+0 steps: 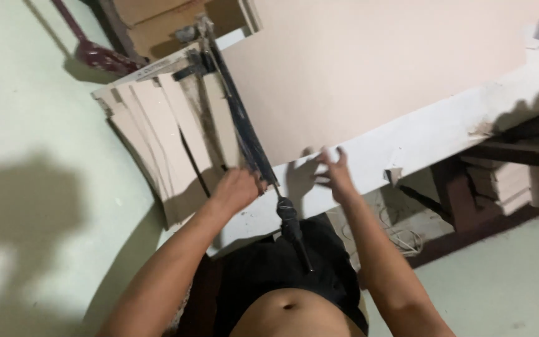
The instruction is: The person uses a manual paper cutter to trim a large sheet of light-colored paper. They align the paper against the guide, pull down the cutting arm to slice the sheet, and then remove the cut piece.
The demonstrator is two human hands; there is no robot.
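A large pale cardboard sheet [369, 68] lies on a white worktable [444, 134]. A long dark cutter arm [241, 122] runs from the table's far end toward me and ends in a black handle [294, 231]. My left hand [238, 187] is closed near the arm's near end, by the table's front edge; whether it grips the arm is unclear. To its right, my right hand [335, 171] hovers over the sheet's near edge with fingers spread, holding nothing.
Cut cardboard strips [157, 131] hang stacked off the table's left side. A dark red stand [95, 53] sits on the pale floor at top left. Brown table legs [453, 193], stacked boards [500, 184] and loose cord [400, 234] lie under the table at right.
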